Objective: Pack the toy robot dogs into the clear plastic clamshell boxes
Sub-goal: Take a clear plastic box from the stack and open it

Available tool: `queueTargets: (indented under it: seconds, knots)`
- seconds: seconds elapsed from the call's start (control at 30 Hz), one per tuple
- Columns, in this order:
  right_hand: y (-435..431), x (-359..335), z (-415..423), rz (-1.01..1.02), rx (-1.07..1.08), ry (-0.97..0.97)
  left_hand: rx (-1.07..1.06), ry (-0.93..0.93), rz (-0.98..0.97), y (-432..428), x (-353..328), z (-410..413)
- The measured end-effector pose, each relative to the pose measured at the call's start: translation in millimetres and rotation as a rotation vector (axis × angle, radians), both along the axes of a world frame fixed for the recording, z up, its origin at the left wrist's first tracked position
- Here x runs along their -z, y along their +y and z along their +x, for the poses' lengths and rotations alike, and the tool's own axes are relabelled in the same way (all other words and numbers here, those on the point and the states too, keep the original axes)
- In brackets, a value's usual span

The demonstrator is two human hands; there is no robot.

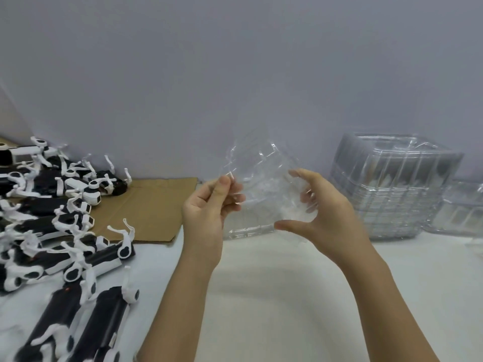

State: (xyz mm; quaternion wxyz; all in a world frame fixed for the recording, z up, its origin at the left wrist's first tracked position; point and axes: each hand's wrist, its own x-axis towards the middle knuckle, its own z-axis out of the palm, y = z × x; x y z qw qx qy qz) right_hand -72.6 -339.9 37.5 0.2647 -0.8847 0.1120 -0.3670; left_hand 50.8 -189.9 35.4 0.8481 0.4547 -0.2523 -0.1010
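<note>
Both bare forearms rise from the lower edge, the left grip (209,207) pinching the left edge of a clear box (264,184) between thumb and fingers, the right grip (329,212) curled round its right side, thumb underneath.

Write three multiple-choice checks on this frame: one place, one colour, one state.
1. The toy robot dogs lie:
A) far right
B) at the left
C) inside boxes

2. Their colours:
A) black, white
B) red, grey
C) yellow

3. The held clamshell box is:
A) shut round a dog
B) lying flat
C) empty, in both hands

1B, they are piled by the left edge.
2A, black bodies, white legs.
3C, the left hand and the right hand grip it, with nothing inside.
</note>
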Motion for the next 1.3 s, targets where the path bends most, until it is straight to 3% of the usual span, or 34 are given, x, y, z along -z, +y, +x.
queueTargets:
  seconds: [0.07,0.2,0.33,0.4,0.53,0.7,0.8,0.9,0.97,1.03,1.23,1.3]
  knots:
    - [2.0,-3.8,0.2,0.029,-0.024,-0.049,-0.028,0.076,0.006,3.8,1.2,-1.1]
    - [-1.6,-8.6,-0.9,-0.120,0.080,-0.237,0.045,0.271,0.118,13.3,20.3,-4.6]
    - [-13.7,-17.5,4.9,0.091,0.126,-0.430,0.035,0.427,0.183,36.6,39.2,-6.5]
    - [-19.6,-24.8,19.8,0.029,0.126,-0.341,0.059,0.459,0.260,49.6,47.2,-10.4]
    - [-24.7,-31.6,60.8,-0.311,0.096,-0.081,0.088,0.529,0.443,69.2,62.2,-29.9]
    - [-25.0,-24.0,95.6,-0.411,-0.070,0.313,0.138,0.643,0.604,90.7,77.4,-55.2]
    - [-21.0,-13.1,103.1,-0.410,-0.131,0.495,0.105,0.544,0.748,97.6,77.6,-57.9]
    - [-14.4,-1.4,106.6,-0.494,-0.141,0.575,-0.169,0.045,1.266,104.3,78.9,-53.1]
    - [-9.4,11.1,107.0,-0.554,-0.126,0.619,-0.287,-0.214,1.436,107.3,66.5,-54.3]
    - [-5.7,21.7,105.9,-0.549,-0.081,0.679,-0.334,-0.246,1.376,106.7,47.6,-53.2]
    - [0.8,14.8,102.8,-0.581,0.011,0.911,-0.758,-0.304,1.019,107.7,-34.2,13.0]
    - [10.6,2.9,93.8,-0.482,-0.051,0.828,-0.856,-0.318,1.053,118.4,-50.4,62.4]
